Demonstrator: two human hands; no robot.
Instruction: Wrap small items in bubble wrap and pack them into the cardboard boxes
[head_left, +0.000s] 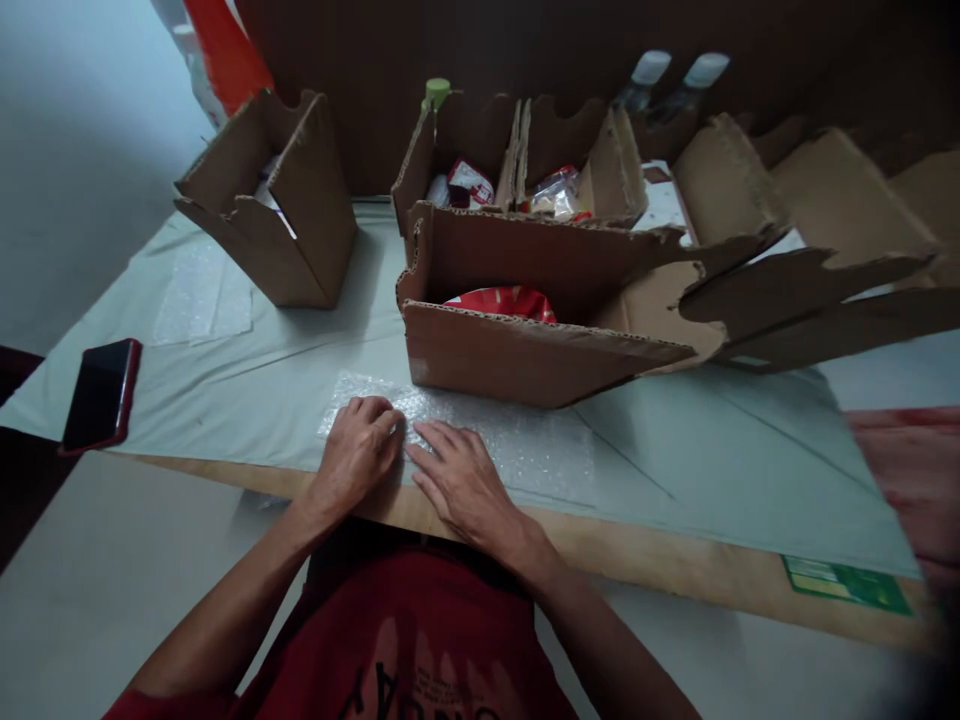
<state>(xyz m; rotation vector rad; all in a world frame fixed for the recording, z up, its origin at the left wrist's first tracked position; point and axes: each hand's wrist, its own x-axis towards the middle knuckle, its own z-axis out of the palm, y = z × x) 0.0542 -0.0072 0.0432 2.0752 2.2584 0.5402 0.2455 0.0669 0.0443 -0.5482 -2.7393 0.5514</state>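
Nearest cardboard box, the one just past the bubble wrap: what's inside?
Inside the cardboard box, only the top of a red and white packet shows above the front wall. That wall hides the rest of the packet and the box floor, so anything else inside cannot be seen.

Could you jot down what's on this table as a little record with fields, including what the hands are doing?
left hand: curled, resting on the clear bubble wrap sheet
right hand: flat on the same sheet
surface: pale green table cover
behind sheet: open brown cardboard box holding a red packet
far left: black phone in red case
back left: tilted brown cardboard bin
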